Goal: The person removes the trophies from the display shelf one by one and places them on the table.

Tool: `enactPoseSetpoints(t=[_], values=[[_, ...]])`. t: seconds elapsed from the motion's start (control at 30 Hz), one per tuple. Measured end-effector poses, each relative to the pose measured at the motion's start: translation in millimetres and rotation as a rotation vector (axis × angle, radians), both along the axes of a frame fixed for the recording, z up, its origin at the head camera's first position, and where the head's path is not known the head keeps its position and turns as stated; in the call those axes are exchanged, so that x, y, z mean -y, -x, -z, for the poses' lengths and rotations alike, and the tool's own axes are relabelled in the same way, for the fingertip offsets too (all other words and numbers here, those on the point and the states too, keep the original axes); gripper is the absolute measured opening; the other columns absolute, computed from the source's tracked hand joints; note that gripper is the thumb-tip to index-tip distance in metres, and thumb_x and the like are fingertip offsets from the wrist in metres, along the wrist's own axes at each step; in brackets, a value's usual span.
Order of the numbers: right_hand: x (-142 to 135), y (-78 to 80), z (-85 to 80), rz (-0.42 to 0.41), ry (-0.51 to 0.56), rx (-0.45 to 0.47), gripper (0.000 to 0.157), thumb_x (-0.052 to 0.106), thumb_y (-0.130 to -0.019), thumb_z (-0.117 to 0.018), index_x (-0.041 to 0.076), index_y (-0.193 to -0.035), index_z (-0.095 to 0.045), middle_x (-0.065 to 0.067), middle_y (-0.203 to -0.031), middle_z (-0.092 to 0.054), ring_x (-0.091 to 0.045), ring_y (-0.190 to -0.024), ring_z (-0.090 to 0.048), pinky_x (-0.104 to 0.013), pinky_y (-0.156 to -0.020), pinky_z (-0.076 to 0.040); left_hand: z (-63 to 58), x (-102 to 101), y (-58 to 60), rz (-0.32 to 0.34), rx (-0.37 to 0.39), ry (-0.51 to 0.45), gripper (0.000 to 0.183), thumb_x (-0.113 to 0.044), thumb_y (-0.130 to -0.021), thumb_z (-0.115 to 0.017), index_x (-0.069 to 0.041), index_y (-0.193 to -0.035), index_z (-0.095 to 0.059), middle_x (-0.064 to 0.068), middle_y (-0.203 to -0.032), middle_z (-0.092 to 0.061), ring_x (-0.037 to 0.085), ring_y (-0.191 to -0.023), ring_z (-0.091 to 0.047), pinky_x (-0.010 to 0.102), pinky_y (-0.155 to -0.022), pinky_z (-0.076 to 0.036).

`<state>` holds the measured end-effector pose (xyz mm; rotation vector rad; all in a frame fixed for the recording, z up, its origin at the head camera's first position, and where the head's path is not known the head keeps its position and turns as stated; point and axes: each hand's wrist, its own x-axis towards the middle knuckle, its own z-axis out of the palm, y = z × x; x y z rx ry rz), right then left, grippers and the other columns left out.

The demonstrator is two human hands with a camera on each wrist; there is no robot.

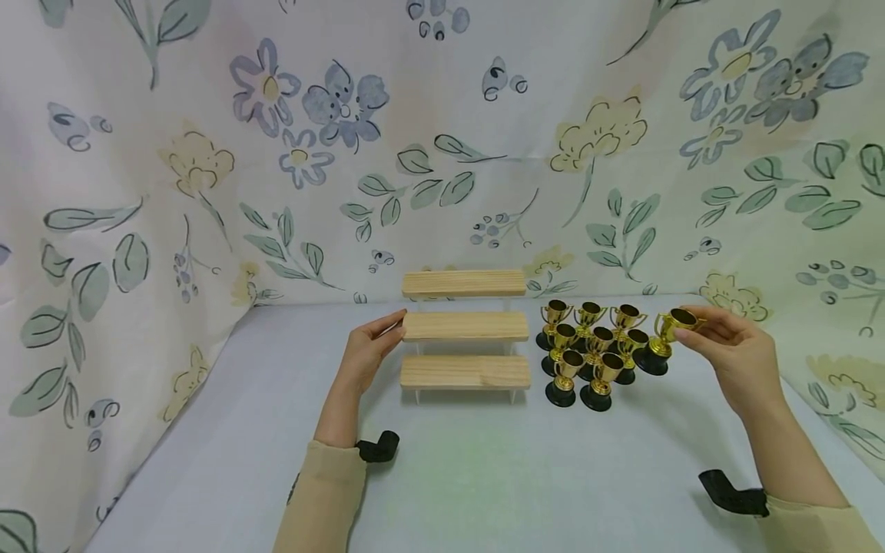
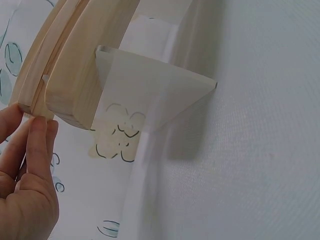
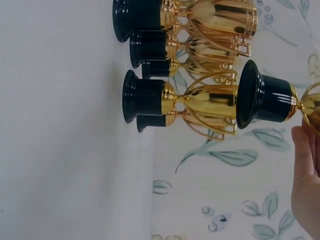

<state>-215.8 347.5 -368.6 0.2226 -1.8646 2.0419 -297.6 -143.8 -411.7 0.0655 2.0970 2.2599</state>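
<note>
At the left end of the middle wooden shelf [image 1: 465, 326], my left hand [image 1: 369, 349] pinches the board's end between thumb and fingers. Close up in the left wrist view, the fingertips [image 2: 37, 125] press on the end of the board [image 2: 37, 92]. My right hand [image 1: 738, 353] holds a small gold trophy [image 1: 653, 359] with a black base by its cup, raised above the table and tilted slightly. Several matching trophies [image 1: 598, 392] stand upright in a cluster just left of it. In the right wrist view the held trophy [image 3: 272, 97] is partly cut off by the frame.
Above and below the middle board are a top shelf [image 1: 463, 283] and a bottom shelf [image 1: 465, 373], with pale triangular supports [image 2: 155, 80] beneath. A white cloth covers the table [image 1: 477, 468]. A floral curtain [image 1: 415, 230] hangs behind and along the sides.
</note>
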Motion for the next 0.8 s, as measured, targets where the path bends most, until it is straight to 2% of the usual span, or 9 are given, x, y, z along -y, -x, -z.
enactPoseSetpoints(t=[0.2, 0.37, 0.53, 0.8], values=[[-6, 0.1, 9.2, -0.022, -0.113, 0.053, 0.036, -0.007, -0.086, -0.070, 0.013, -0.117, -0.070, 0.017, -0.096, -0.073, 0.003, -0.081, -0.065, -0.006, -0.073, -0.054, -0.8, -1, 0.2, -0.010, 0.007, 0.007, 0.044, -0.005, -0.098, -0.059, -0.004, -0.142, -0.053, 0.012, -0.151, -0.049, 0.021, -0.139, -0.048, 0.014, -0.101, -0.050], [-12, 2.2, 19.5, -0.061, -0.286, 0.104, 0.035, -0.004, -0.088, -0.069, 0.014, -0.117, -0.069, 0.022, -0.099, -0.073, 0.003, -0.079, -0.065, -0.007, -0.072, -0.052, -0.9, -1, 0.2, -0.005, 0.003, 0.001, 0.045, -0.005, -0.098, -0.059, -0.003, -0.142, -0.052, 0.012, -0.151, -0.048, 0.023, -0.140, -0.047, 0.016, -0.103, -0.049], [-15, 0.9, 26.4, -0.015, -0.461, 0.175, 0.033, 0.004, -0.090, -0.071, 0.017, -0.120, -0.068, 0.029, -0.098, -0.069, 0.005, -0.080, -0.064, -0.007, -0.071, -0.050, 0.3, 1, -0.4, 0.007, 0.004, -0.012, 0.046, -0.004, -0.098, -0.058, -0.002, -0.143, -0.050, 0.012, -0.153, -0.047, 0.022, -0.143, -0.044, 0.015, -0.103, -0.049], [-20, 1.5, 33.7, 0.006, -0.570, 0.236, 0.037, 0.015, -0.090, -0.073, 0.016, -0.126, -0.064, 0.033, -0.098, -0.066, 0.007, -0.083, -0.064, -0.008, -0.072, -0.050, 0.8, 0, -0.9, 0.012, -0.006, -0.018, 0.046, -0.003, -0.098, -0.058, -0.002, -0.143, -0.050, 0.013, -0.153, -0.047, 0.022, -0.143, -0.044, 0.014, -0.102, -0.050]])
